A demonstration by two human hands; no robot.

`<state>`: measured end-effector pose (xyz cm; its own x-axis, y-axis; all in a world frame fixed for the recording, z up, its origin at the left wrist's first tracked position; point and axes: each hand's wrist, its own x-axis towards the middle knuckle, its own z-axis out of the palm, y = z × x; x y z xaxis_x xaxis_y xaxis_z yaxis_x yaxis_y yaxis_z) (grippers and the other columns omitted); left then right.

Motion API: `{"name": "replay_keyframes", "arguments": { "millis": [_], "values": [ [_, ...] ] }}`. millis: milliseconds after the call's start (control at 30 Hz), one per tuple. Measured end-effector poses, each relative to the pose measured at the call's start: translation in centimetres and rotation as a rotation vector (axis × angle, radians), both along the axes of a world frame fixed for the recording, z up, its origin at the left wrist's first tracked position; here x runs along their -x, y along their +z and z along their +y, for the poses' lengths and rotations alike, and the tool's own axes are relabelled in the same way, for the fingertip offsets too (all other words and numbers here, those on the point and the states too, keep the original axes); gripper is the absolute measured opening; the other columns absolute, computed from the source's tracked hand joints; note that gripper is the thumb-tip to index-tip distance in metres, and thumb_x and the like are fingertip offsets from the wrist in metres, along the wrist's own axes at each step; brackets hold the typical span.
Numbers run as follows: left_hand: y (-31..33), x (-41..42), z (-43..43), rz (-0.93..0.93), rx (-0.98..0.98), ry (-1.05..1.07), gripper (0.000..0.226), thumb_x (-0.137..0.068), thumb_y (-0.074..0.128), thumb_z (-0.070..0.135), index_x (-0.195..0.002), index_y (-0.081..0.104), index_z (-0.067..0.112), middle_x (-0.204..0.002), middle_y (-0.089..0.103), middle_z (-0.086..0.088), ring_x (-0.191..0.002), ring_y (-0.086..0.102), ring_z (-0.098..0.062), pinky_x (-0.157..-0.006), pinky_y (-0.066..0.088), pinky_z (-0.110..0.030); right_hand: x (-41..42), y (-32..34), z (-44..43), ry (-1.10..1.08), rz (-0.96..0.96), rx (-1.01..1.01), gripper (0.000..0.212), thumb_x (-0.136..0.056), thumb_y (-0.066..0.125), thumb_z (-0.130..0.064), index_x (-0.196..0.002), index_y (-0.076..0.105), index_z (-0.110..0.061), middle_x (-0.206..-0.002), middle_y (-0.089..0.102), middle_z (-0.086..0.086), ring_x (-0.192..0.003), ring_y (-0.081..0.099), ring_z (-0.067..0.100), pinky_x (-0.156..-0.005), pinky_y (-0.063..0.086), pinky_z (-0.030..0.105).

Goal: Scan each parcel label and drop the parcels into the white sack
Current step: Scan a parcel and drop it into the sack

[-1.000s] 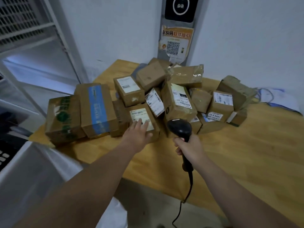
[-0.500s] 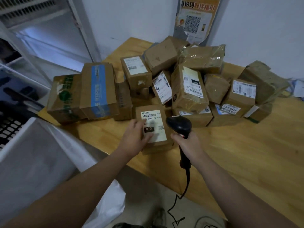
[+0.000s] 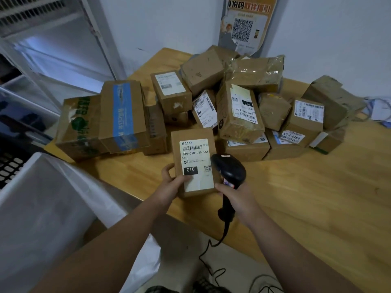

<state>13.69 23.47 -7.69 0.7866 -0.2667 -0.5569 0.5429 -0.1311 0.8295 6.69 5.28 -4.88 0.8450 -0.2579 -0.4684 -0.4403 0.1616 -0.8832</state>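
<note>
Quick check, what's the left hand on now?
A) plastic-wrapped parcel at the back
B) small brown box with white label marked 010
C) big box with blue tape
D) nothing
B: the left hand grips the near end of the small brown cardboard box with the white 010 label; the right hand holds the black handheld scanner.

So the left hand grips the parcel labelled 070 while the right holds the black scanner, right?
No: in the head view the left hand grips the parcel labelled 010, not 070. The right hand does hold the black scanner.
</note>
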Motion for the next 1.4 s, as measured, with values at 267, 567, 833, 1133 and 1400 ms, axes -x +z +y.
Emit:
{"name": "replay_keyframes", "arguments": {
  "millis": [267,567,833,1133,1400],
  "values": [
    [1.1,-0.7,0.9,-0.183,-0.172,-0.054,0.102,-0.073,0.081,0.032,-0.150,0.013,0.030,-0.135,0.046,-0.004,-0.117,0.050,-0.021,-0.091,0.049,-0.034,0.0,0.3,1.7,-0.044,-0.065,0.113,0.019,-0.083,0.073,-0.013,-0.101,0.068,-0.007,-0.081,0.067,0.000,-0.076,0.064,0.016,-0.066,0.050,0.026],
    [0.9,-0.6,0.5,-0.210,-0.127,0.003,0.106,-0.078,0.079,0.030,-0.153,0.006,0.038,-0.122,0.052,-0.002,-0.093,0.051,0.001,-0.077,0.044,-0.024,-0.2,3.3,2.1,-0.040,-0.139,0.107,0.039,-0.086,0.071,-0.021,-0.054,0.053,-0.011,-0.046,0.048,0.004,-0.041,0.044,0.016,-0.045,0.041,0.022],
    [1.0,-0.9,0.4,-0.217,-0.094,0.004,0.103,-0.080,0.078,0.025,-0.154,0.007,0.035,-0.126,0.057,-0.002,-0.096,0.056,0.001,-0.057,0.047,-0.006,-1.4,4.5,2.0,-0.002,-0.053,0.115,0.035,-0.083,0.071,-0.023,-0.056,0.055,-0.009,-0.049,0.048,0.006,-0.042,0.043,0.020,-0.047,0.038,0.028],
    [1.4,-1.1,0.4,-0.231,-0.096,-0.036,0.102,-0.081,0.076,0.025,-0.154,0.004,0.034,-0.127,0.054,0.000,-0.093,0.055,0.000,-0.060,0.045,-0.010,-1.1,4.5,2.4,0.000,0.007,0.146,0.034,-0.083,0.067,-0.018,-0.054,0.052,-0.011,-0.044,0.046,0.001,-0.040,0.043,0.016,-0.049,0.039,0.029],
    [1.5,-1.3,0.5,-0.220,-0.106,-0.053,0.103,-0.082,0.075,0.026,-0.154,0.002,0.035,-0.128,0.052,-0.002,-0.087,0.053,0.003,-0.061,0.042,-0.011,-1.1,4.7,2.2,0.021,-0.012,0.167,0.034,-0.082,0.066,-0.015,-0.053,0.050,-0.011,-0.045,0.044,0.002,-0.040,0.041,0.016,-0.045,0.038,0.027]
  ]
}}
